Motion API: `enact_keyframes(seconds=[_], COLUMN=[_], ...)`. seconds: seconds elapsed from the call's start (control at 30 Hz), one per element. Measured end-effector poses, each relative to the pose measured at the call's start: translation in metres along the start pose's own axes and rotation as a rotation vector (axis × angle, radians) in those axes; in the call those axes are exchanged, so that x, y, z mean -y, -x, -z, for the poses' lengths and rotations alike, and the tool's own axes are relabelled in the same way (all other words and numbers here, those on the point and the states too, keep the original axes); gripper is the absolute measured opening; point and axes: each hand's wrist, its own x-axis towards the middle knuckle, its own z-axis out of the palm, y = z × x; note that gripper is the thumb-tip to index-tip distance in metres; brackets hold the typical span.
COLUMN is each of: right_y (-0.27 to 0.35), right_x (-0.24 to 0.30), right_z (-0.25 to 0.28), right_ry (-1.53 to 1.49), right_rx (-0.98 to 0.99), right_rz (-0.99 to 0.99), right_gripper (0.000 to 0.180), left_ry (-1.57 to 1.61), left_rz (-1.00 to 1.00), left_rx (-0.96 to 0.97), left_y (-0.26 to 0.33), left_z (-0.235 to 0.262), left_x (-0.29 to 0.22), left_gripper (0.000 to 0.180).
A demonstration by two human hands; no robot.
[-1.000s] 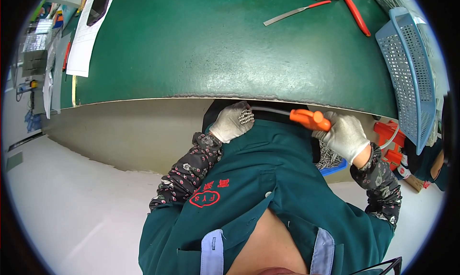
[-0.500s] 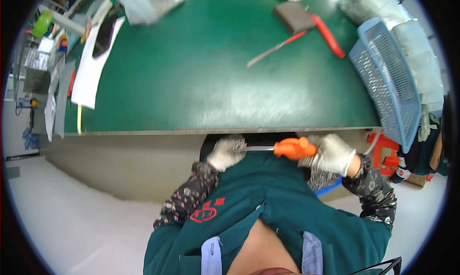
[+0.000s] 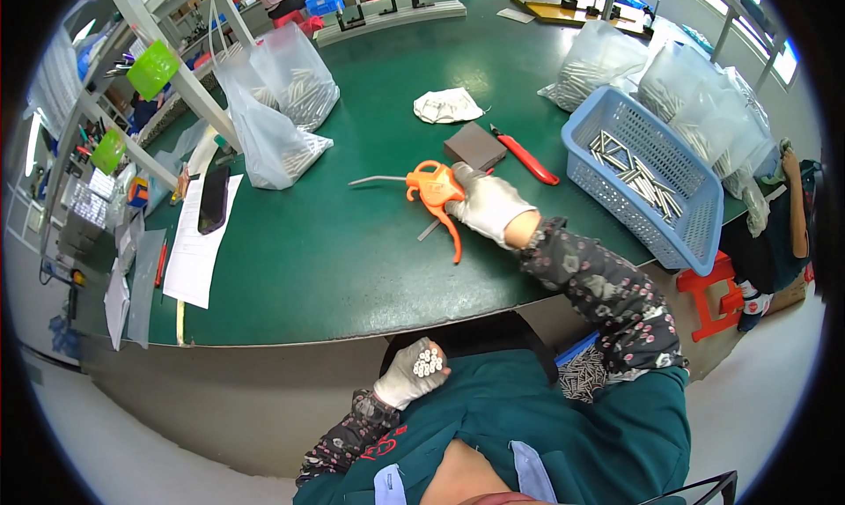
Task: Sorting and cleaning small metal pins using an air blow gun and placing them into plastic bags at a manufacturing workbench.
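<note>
My left hand (image 3: pixel 407 376), in a worn white glove, is close to my body below the table edge. It is closed round a bundle of small metal tubes (image 3: pixel 428 362), their round ends facing up. My right hand (image 3: pixel 495 207), gloved as well, reaches over the green tabletop and grips an orange air blow gun (image 3: pixel 435 186) by its right side. The gun's thin, bent nozzle points left. Just beyond the right hand is a brown block (image 3: pixel 475 146), and red-handled pliers (image 3: pixel 526 156) lie beside it. Part of a slim metal strip (image 3: pixel 429 231) shows beside the gun's lever.
A blue basket (image 3: pixel 647 228) holding metal tubes stands at the table's right, near bags of tubes (image 3: pixel 607 54). More bags (image 3: pixel 295 82) stand at left. A phone (image 3: pixel 214 200) lies on paper (image 3: pixel 191 267). A tub of metal pieces (image 3: pixel 583 373) sits beside my lap.
My right hand has carried the blow gun from beside my left hand up over the tabletop. The view has shifted, showing more of the table. My left hand still holds the tubes.
</note>
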Motion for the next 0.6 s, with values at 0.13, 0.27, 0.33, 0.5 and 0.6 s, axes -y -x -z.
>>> enact_keyframes(seconds=[0.13,0.27,0.33,0.5,0.6], right_y=[-0.002,-0.015,-0.027,-0.032,-0.038], right_x=[-0.001,-0.017,-0.035,-0.048,-0.059], right_z=[-0.009,0.015,0.029,0.020,0.019], right_ry=[0.357,0.430,0.595,0.744,0.764], right_rx=[-0.248,-0.522,-0.526,-0.270,-0.222], right_rz=[0.225,0.176,0.060,-0.134,-0.223], right_gripper=[0.030,0.014,0.017,0.013,0.016], left_ry=[-0.141,-0.152,-0.479,-0.197,-0.190], left_rz=[-0.091,-0.273,-0.449,-0.421,-0.359], left_rx=[0.113,0.032,-0.152,-0.326,-0.302], left_y=[0.006,-0.022,-0.053,-0.099,-0.099], left_z=[0.002,0.027,0.052,0.092,0.094], left_x=[-0.073,-0.133,-0.137,-0.101,-0.095], left_gripper=[0.024,0.023,0.025,0.028,0.029])
